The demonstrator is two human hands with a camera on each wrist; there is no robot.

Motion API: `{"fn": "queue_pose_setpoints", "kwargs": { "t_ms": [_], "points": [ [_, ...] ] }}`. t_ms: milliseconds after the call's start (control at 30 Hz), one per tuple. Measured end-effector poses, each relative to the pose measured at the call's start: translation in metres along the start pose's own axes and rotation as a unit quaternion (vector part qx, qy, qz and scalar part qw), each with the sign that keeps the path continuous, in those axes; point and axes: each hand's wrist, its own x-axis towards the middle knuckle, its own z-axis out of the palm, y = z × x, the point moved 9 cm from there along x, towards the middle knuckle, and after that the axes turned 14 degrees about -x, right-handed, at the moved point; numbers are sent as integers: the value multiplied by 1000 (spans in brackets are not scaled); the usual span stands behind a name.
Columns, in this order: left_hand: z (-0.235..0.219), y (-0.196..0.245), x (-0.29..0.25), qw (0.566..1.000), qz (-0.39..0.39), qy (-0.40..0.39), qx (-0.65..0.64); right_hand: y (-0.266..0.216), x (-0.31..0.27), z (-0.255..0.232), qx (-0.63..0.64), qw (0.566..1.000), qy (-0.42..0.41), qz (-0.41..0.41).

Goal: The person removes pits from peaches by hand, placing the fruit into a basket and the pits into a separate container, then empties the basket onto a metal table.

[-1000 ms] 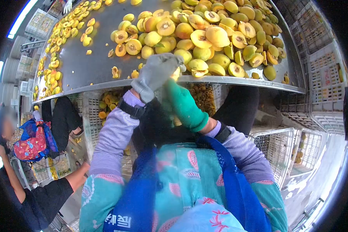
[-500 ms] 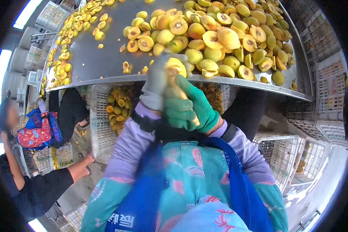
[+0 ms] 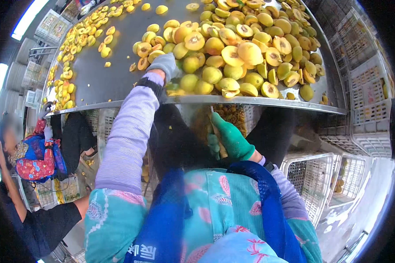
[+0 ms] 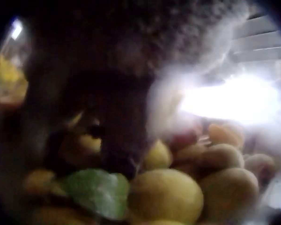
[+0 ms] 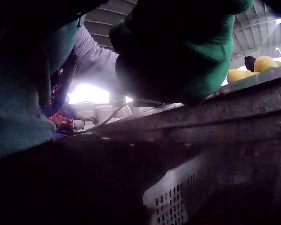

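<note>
My left hand (image 3: 164, 65), in a grey glove, reaches over the near edge of the metal table (image 3: 118, 90) into a heap of yellow peaches (image 3: 213, 75), some whole and some halved. Its blurred fingers point down among the fruit; the left wrist view has them dark above a peach (image 4: 166, 197) and a green leaf (image 4: 98, 192). Below the table edge, over the lap, my right hand (image 3: 230, 136) in a green glove grips a knife (image 3: 221, 147) by its light wooden handle, blade pointing up towards the table. The right wrist view has this hand mostly in shadow.
Cut peach pieces (image 3: 68, 87) lie along the table's left side. Under the table is a crate with brownish scraps (image 3: 232, 115). White plastic crates (image 3: 373, 87) stand stacked at the right, with more crates (image 3: 311, 175) on the floor. Another person (image 3: 35, 162) sits at the left.
My left hand has gone from beside the knife, where it held a peach, to the heap on the table. The right hand has lowered slightly towards the lap, keeping the knife.
</note>
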Motion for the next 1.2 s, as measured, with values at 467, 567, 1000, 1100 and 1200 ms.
{"fn": "queue_pose_setpoints", "kwargs": {
  "t_ms": [467, 567, 1000, 1100, 1200],
  "points": [
    [-19, 40, -125, 783, 135, 144, -590, -106, 10, 34, -587, 611, 265, -460],
    [-31, 59, -136, 813, 176, 184, -524, -104, 5, 41, -606, 571, 277, -480],
    [-41, 71, -140, 808, 111, 248, -522, -93, -11, 56, -596, 514, 324, -525],
    [-42, 76, -142, 816, 128, 245, -508, -85, -2, 47, -534, 585, 307, -528],
    [-40, 88, -138, 831, 106, 147, -525, -79, -3, 42, -446, 677, 253, -528]
  ]
}}
